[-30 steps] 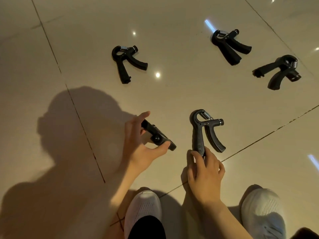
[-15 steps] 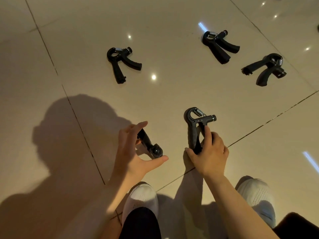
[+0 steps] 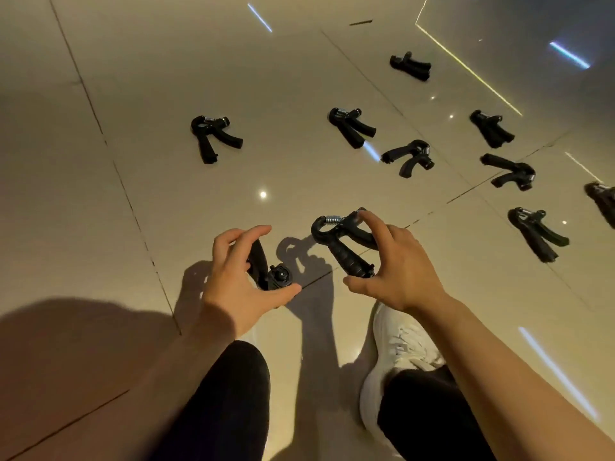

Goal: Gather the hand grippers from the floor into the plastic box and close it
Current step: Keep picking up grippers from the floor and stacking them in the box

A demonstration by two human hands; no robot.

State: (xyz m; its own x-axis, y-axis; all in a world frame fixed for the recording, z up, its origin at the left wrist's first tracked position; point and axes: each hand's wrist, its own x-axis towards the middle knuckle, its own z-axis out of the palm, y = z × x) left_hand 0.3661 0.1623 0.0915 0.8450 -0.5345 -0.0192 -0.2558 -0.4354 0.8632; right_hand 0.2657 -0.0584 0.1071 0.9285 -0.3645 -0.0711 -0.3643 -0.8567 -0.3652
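Observation:
My left hand (image 3: pixel 238 281) holds a black hand gripper (image 3: pixel 271 272) between fingers and thumb, its knob end facing me. My right hand (image 3: pixel 396 266) holds a second black hand gripper (image 3: pixel 339 237) with a silver spring, lifted off the floor; the forefinger lies on its top and the thumb is under its handle end. Several more black hand grippers lie on the glossy tile floor beyond: one at the left (image 3: pixel 213 136), one in the middle (image 3: pixel 351 126), one beside it (image 3: pixel 409 156), others to the right (image 3: pixel 535 232). No plastic box is in view.
My legs in dark trousers and a white shoe (image 3: pixel 396 347) fill the lower frame. A dark reflective wall or panel (image 3: pixel 532 44) rises at the upper right. Tile joints cross the beige floor (image 3: pixel 100 194), and shadows of my arms fall near my hands.
Both hands have risen from the floor with a gripper each. The view has tilted up and right, which brings more grippers and the dark panel into sight.

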